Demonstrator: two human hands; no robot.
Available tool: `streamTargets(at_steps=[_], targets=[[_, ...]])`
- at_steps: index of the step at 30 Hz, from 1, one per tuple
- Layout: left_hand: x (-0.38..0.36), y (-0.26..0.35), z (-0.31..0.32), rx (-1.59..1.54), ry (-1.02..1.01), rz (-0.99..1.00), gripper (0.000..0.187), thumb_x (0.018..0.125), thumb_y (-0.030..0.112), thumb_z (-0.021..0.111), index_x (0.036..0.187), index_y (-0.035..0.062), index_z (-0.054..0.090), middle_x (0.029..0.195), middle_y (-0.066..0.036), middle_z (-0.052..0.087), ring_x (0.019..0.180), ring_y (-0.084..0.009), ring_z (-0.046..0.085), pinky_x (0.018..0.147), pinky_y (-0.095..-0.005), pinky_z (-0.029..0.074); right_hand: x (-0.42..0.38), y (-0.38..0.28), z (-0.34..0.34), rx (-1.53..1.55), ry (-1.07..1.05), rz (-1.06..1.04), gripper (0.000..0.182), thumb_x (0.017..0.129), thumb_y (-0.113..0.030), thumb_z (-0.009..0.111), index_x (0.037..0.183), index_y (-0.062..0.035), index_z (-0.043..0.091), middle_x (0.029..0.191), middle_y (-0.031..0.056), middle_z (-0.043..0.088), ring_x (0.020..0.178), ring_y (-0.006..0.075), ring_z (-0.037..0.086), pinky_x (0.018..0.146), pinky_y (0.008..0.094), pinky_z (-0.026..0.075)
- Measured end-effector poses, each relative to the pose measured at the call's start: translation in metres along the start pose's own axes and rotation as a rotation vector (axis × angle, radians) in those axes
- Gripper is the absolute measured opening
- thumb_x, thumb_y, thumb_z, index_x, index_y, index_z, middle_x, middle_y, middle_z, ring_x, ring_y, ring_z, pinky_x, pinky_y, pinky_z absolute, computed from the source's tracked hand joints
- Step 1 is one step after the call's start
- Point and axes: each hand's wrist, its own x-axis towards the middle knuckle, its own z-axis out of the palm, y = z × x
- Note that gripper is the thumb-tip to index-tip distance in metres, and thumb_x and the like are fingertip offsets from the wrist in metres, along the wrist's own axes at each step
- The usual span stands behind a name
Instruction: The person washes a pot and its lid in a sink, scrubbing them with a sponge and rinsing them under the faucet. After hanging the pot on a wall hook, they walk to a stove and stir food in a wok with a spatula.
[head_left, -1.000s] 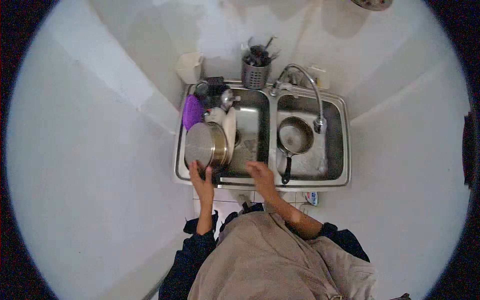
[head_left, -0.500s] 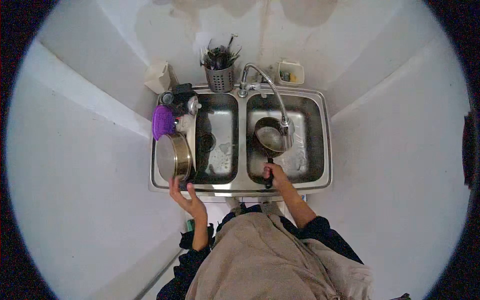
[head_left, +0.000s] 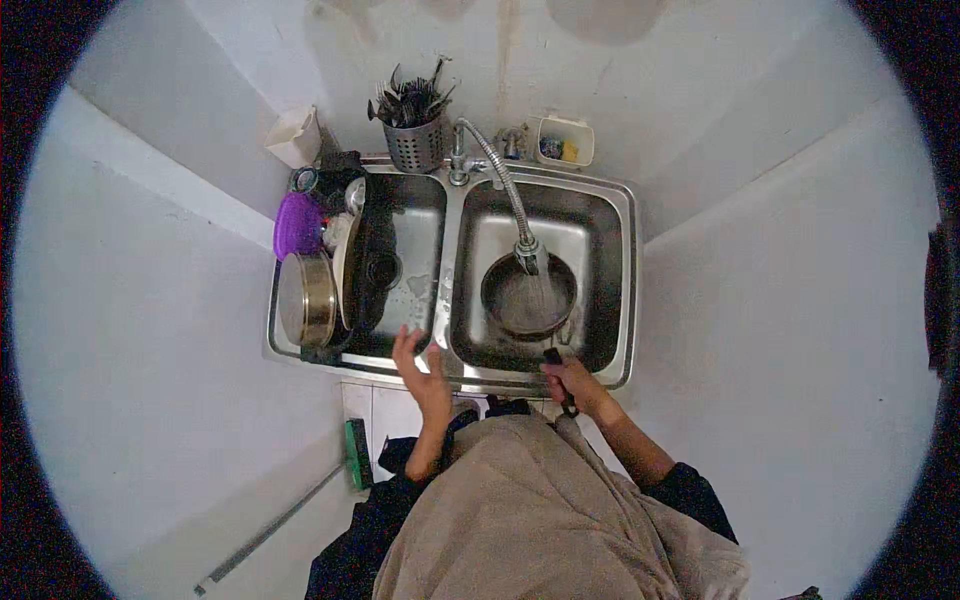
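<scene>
In the right basin (head_left: pixel 604 250), the pan (head_left: pixel 522 312) is being held under the faucet (head_left: pixel 526 243), and water is being poured into it. The black handle (head_left: pixel 553 356) is being gripped by the curled fingers of the right hand (head_left: pixel 581 386). By the left hand (head_left: pixel 428 385) nothing is being held; its fingers are being spread near the left basin (head_left: pixel 412 225). Since only one hand is being used, the pan could be tipped by gathering water, or the handle be lost through wetness.

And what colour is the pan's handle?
The handle is black; it shows best in the head view, the only one here.
</scene>
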Motion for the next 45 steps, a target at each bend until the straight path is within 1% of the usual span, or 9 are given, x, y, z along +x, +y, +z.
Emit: streamTargets(at_steps=[9, 13, 19, 22, 25, 28, 31, 34, 45], targets=[[-0.033, -0.033, 0.042, -0.249, -0.442, -0.410, 0.017, 0.085, 0.012, 0.053, 0.099, 0.0029, 0.055, 0.092, -0.010, 0.061, 0.083, -0.0178, 0.058, 0.075, -0.0264, 0.044, -0.025, -0.016, -0.014, 0.225, 0.045, 0.050, 0.014, 0.082, -0.017, 0.052, 0.073, -0.0067, 0.048, 0.050, 0.0001, 0.042, 0.040, 0.0108, 0.042, 0.037, 0.0258, 0.033], [-0.033, -0.042, 0.051, -0.045, -0.522, -0.294, 0.014, 0.084, 0.010, 0.053, 0.096, 0.0034, 0.055, 0.087, -0.009, 0.062, 0.082, -0.0175, 0.059, 0.074, -0.0271, 0.045, 0.064, 0.029, -0.035, -0.301, 0.054, -0.432, 0.012, 0.080, -0.012, 0.049, 0.088, -0.0034, 0.047, 0.052, 0.0026, 0.045, 0.043, 0.0126, 0.046, 0.038, 0.0278, 0.036], [-0.037, -0.070, 0.054, -0.189, -0.563, -0.260, 0.018, 0.084, 0.017, 0.054, 0.097, 0.0040, 0.055, 0.084, -0.009, 0.062, 0.080, -0.0195, 0.059, 0.073, -0.0287, 0.046, 0.052, -0.038, 0.046, -0.405, 0.310, -0.203, 0.034, 0.083, -0.021, 0.050, 0.104, 0.0039, 0.042, 0.059, 0.0095, 0.052, 0.045, 0.0180, 0.050, 0.045, 0.0328, 0.042], [-0.043, -0.092, 0.055, -0.292, -0.548, -0.406, 0.017, 0.084, 0.015, 0.055, 0.097, 0.0049, 0.055, 0.085, -0.009, 0.062, 0.080, -0.0197, 0.060, 0.072, -0.0293, 0.046, 0.079, 0.006, 0.017, -0.832, 0.454, -0.469, 0.041, 0.082, -0.019, 0.051, 0.110, 0.0073, 0.037, 0.069, 0.0170, 0.056, 0.052, 0.0246, 0.056, 0.051, 0.0381, 0.046], [-0.043, -0.086, 0.049, -0.199, -0.568, -0.336, 0.017, 0.083, 0.014, 0.056, 0.098, 0.0058, 0.055, 0.086, -0.009, 0.061, 0.080, -0.0197, 0.060, 0.071, -0.0298, 0.046, 0.056, 0.031, 0.002, -1.307, 0.780, -1.181, 0.043, 0.081, -0.014, 0.053, 0.115, 0.0059, 0.035, 0.078, 0.0223, 0.057, 0.060, 0.0299, 0.059, 0.056, 0.0422, 0.047], [-0.032, -0.048, 0.033, -0.207, -0.564, -0.265, 0.016, 0.083, 0.014, 0.056, 0.097, 0.0053, 0.056, 0.086, -0.008, 0.062, 0.080, -0.0196, 0.060, 0.072, -0.0295, 0.046, 0.006, 0.028, -0.008, -1.149, 0.459, -0.656, 0.045, 0.081, -0.014, 0.054, 0.117, 0.0040, 0.035, 0.078, 0.0229, 0.058, 0.058, 0.0321, 0.059, 0.052, 0.0422, 0.046], [-0.030, -0.052, 0.034, -0.090, -0.578, -0.170, 0.016, 0.083, 0.012, 0.055, 0.097, 0.0049, 0.056, 0.087, -0.008, 0.062, 0.081, -0.0185, 0.060, 0.073, -0.0294, 0.046, -0.016, 0.033, -0.018, -1.090, 0.411, -0.452, 0.037, 0.083, -0.016, 0.051, 0.112, 0.0031, 0.038, 0.071, 0.0179, 0.057, 0.049, 0.0259, 0.056, 0.042, 0.0374, 0.043], [-0.026, -0.045, 0.026, -0.154, -0.648, -0.270, 0.017, 0.082, 0.011, 0.056, 0.098, 0.0054, 0.056, 0.089, -0.008, 0.062, 0.082, -0.0182, 0.059, 0.074, -0.0297, 0.046, -0.042, 0.013, -0.001, -0.252, 0.285, -0.119, 0.020, 0.084, -0.013, 0.049, 0.096, 0.0016, 0.043, 0.063, 0.0104, 0.051, 0.041, 0.0181, 0.048, 0.034, 0.0306, 0.036], [-0.034, -0.085, 0.048, -0.382, -0.560, -0.458, 0.021, 0.087, 0.023, 0.054, 0.095, 0.0039, 0.056, 0.085, -0.007, 0.061, 0.080, -0.0149, 0.055, 0.075, -0.0269, 0.044, -0.030, 0.003, 0.010, 0.599, -0.069, -0.003, 0.018, 0.083, -0.018, 0.053, 0.070, -0.0055, 0.050, 0.057, 0.0018, 0.048, 0.042, 0.0109, 0.042, 0.039, 0.0247, 0.033]])
